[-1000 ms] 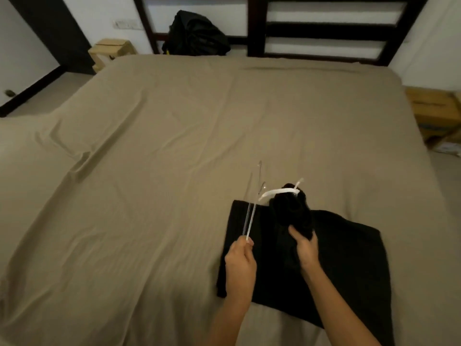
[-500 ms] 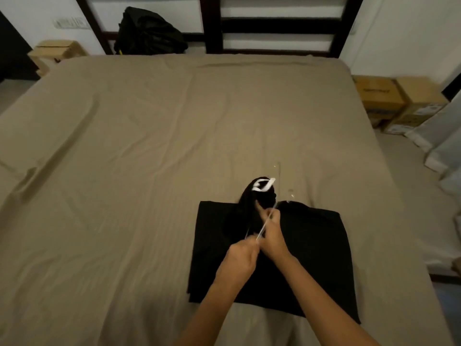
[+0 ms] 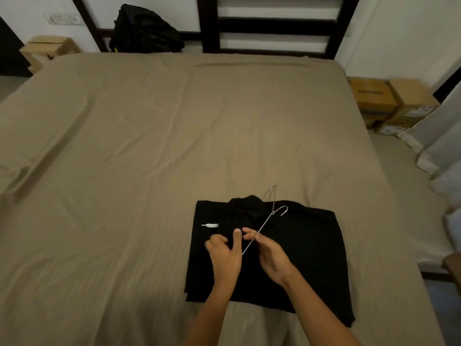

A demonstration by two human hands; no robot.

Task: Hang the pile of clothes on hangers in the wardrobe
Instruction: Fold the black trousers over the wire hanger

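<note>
My left hand (image 3: 225, 255) gripped a bunched black garment (image 3: 239, 216) on the bed (image 3: 149, 146); my right hand (image 3: 272, 258) pinched a wire hanger (image 3: 262, 229).

Bed (image 3: 149, 146), seen from its foot: a tan sheet covers the whole mattress, creased in long folds toward the left edge.

Headboard (image 3: 274, 24): dark wooden frame with horizontal slats, white wall showing between them.

Black bag (image 3: 144, 31): slumped against the headboard at the left of the bed's head (what kind of bag cannot be told).

Light wooden stool (image 3: 50, 46): on the floor beside the bed's far left corner.

Switch panel (image 3: 63, 18): on the white wall above the stool.

Cardboard boxes (image 3: 374, 98): side by side on the floor by the bed's right edge, their printed labels too small to read.

Pale curtain (image 3: 444, 136): in folds just right of the boxes.
</note>
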